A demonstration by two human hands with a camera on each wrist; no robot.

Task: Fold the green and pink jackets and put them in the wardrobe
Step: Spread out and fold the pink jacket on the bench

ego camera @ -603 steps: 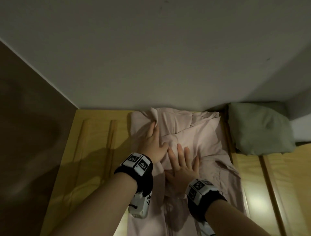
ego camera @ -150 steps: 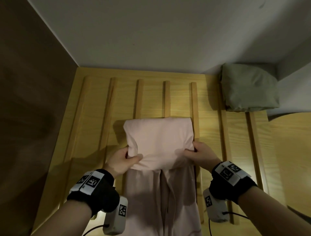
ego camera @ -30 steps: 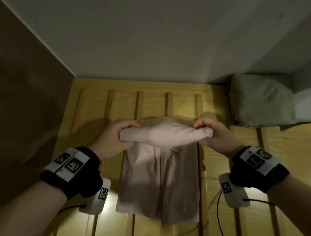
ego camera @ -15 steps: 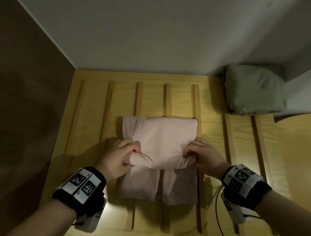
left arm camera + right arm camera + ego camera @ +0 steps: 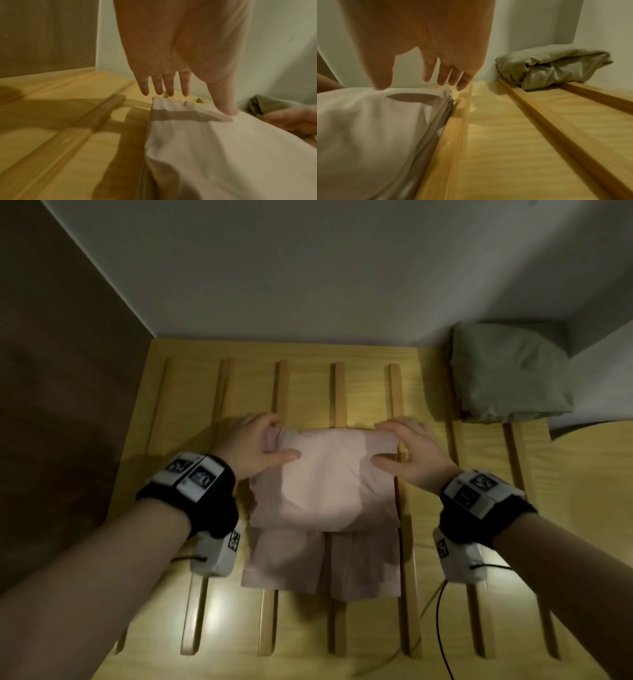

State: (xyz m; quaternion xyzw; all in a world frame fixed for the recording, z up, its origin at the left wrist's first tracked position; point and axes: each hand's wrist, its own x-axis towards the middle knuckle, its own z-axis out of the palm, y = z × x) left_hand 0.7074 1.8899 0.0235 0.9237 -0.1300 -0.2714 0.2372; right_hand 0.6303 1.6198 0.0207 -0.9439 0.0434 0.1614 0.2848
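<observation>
Step in hand: last fold of the pink jacket [image 5: 322, 484], lying mid-way on the slatted wooden surface [image 5: 370, 392]; the green jacket [image 5: 507, 374] sits already folded at the far right. Left hand [image 5: 250, 448] and right hand [image 5: 412, 451] rest at its far corners, fingers spread, thumbs pressing on top. Next move probably folds in the near flap; wristband markers blurred, no legible writing.

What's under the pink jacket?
The pink jacket lies on a wooden slatted board. Its top part is folded over its own lower part. The slats run on beneath it, but whatever else sits under the cloth is covered and cannot be seen.
</observation>
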